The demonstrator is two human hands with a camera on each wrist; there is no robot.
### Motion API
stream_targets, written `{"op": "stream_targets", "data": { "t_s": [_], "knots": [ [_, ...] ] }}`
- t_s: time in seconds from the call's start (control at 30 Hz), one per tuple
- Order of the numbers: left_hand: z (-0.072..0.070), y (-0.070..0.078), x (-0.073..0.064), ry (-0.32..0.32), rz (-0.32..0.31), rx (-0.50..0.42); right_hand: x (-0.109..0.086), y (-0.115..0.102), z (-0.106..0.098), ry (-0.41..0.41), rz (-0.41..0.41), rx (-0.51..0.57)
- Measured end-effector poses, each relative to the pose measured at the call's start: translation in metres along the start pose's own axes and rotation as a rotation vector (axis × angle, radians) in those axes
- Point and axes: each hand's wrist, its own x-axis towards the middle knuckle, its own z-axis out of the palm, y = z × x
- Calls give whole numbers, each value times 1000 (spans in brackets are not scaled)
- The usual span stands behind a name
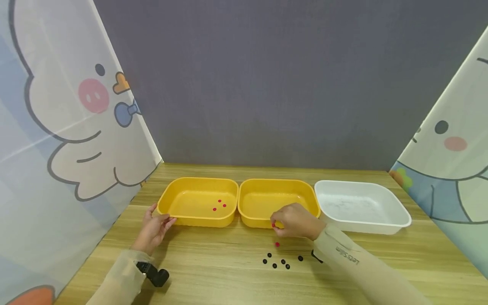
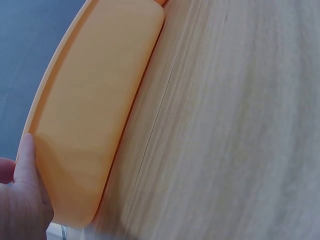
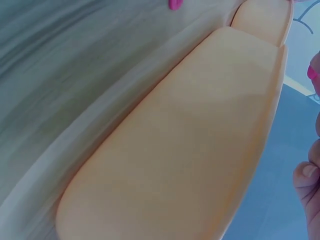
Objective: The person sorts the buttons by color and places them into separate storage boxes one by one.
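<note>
My left hand [image 1: 152, 231] grips the front left corner of the left yellow bin [image 1: 198, 221], thumb at the rim. In the left wrist view, a fingertip [image 2: 29, 145] lies against the bin's outer wall. Three small red discs [image 1: 219, 201] lie on that bin's floor. Over the front rim of the middle yellow bin [image 1: 251, 222], my right hand [image 1: 295, 220] pinches another red disc [image 3: 312, 73] between its fingertips. One more red disc [image 1: 277, 244] lies on the table just in front of that bin.
Several small black button-like discs [image 1: 283, 262] are scattered on the wooden table [image 1: 213, 271] near my right forearm. A white bin [image 1: 375, 227] stands to the right, in line with the yellow ones. A grey partition [image 1: 267, 84] rises behind, with printed cloth at both sides.
</note>
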Motion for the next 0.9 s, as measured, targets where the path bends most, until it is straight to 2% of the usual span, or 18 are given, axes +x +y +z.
{"op": "stream_targets", "data": {
  "t_s": [0.23,0.43,0.53,0.7,0.9],
  "knots": [
    [0,0,1,-4,-3,-9,11,-3,3,-32,15,38],
    [1,-1,2,-2,9,-2,19,-5,5,-135,89,92],
    [1,0,2,0,14,-1,25,-5,8,-162,107,106],
    [2,0,1,11,11,-1,35,-2,11,-144,52,101],
    [3,1,0,12,7,-9,50,0,8,-187,16,84]
  ]
}}
